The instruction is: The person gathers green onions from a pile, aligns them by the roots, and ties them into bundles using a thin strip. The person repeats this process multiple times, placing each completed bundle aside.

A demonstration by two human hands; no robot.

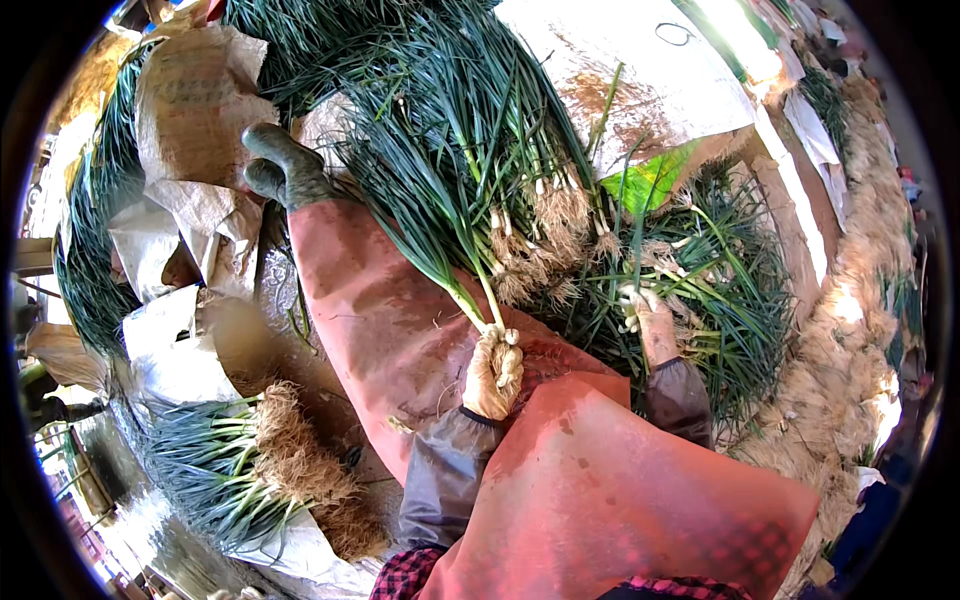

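My left hand (493, 377), in a pale, soiled glove, is closed around the lower stems of a few green garlic plants (450, 281). Their long leaves point away from me, over the red apron (375, 277) on my lap. To the right, my right hand (652, 319) reaches into a loose heap of green garlic (731, 300). A stalk rises beside its fingers, but whether they grip it is unclear. Ahead of both hands lies a thick sheaf of green garlic (457, 127), its pale bulbs and tangled roots (551, 225) towards me.
Left on the ground, a bundle with brown roots (300, 450) lies on white sheeting. Woven sacks (199, 105) stand near my boot (289, 165). A stained white sheet (630, 75) lies ahead right. Dry, straw-coloured fibrous matter (840, 352) runs along the right side.
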